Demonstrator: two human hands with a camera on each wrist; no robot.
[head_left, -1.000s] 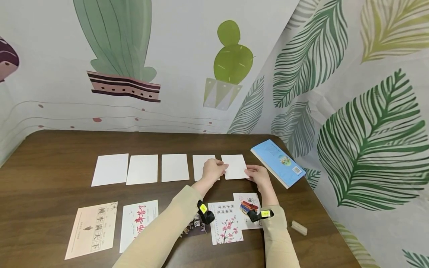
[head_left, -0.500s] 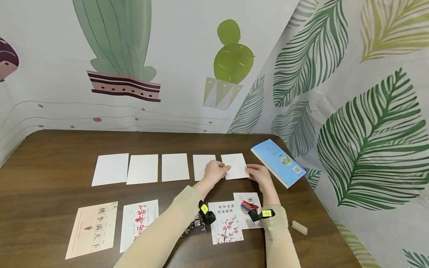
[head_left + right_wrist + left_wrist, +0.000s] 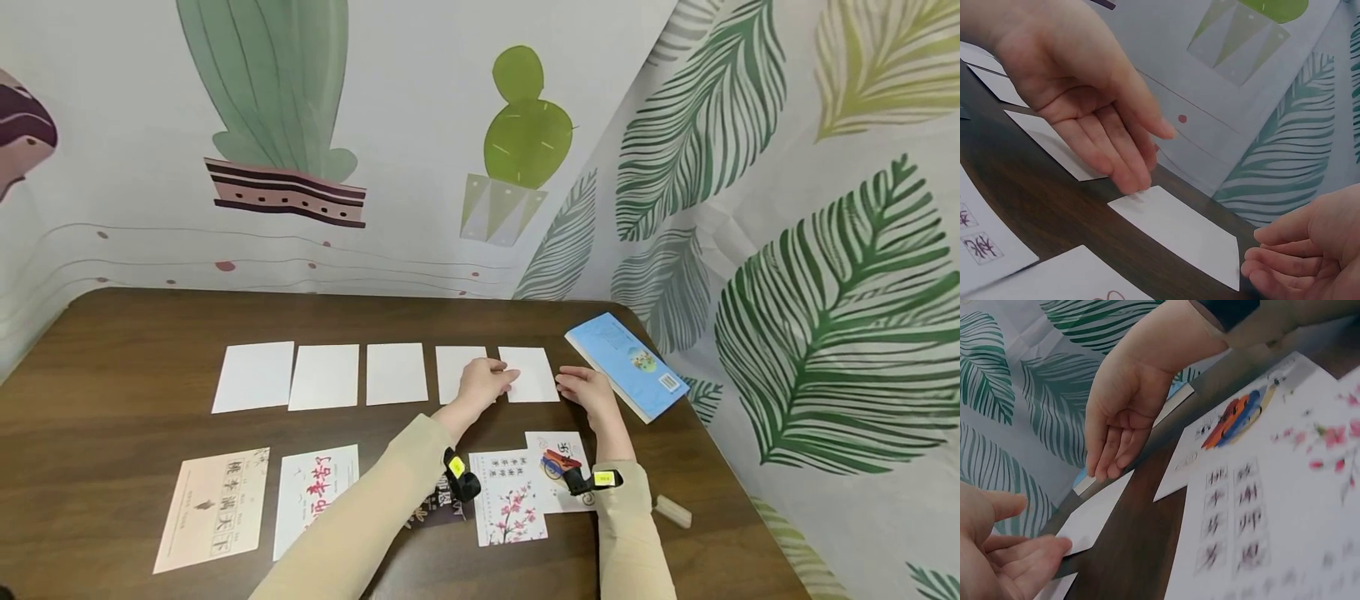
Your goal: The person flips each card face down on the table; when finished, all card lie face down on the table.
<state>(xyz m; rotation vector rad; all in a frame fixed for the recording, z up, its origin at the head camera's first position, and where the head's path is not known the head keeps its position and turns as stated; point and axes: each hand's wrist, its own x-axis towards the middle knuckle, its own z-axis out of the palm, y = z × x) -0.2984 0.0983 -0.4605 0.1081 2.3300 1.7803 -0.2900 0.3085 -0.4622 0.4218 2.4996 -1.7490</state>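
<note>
At the right end of a row of blank white cards lies the last white card (image 3: pixel 528 375), flat on the table. My left hand (image 3: pixel 480 383) is at its left edge, fingers loosely extended over the corner and thumb apart. Just off the right edge is my right hand (image 3: pixel 588 392), fingers relaxed and pinching nothing. In the right wrist view the white card (image 3: pixel 1185 234) lies between the left hand (image 3: pixel 1094 103) and the right hand (image 3: pixel 1310 250). The left forearm and hand partly cover the neighbouring white card (image 3: pixel 452 371).
Nearer me lie a peach card (image 3: pixel 213 510), a card with red characters (image 3: pixel 318 487), a partly hidden dark card (image 3: pixel 441 510), a blossom card (image 3: pixel 508 500) and an overlapping colourful card (image 3: pixel 551 467). A blue book (image 3: pixel 628 362) and a small pale block (image 3: pixel 673 511) are at the right.
My right hand has let go of the last white card and moved slightly right, off its edge. The left fingers have loosened at the other side. The view has shifted a little.
</note>
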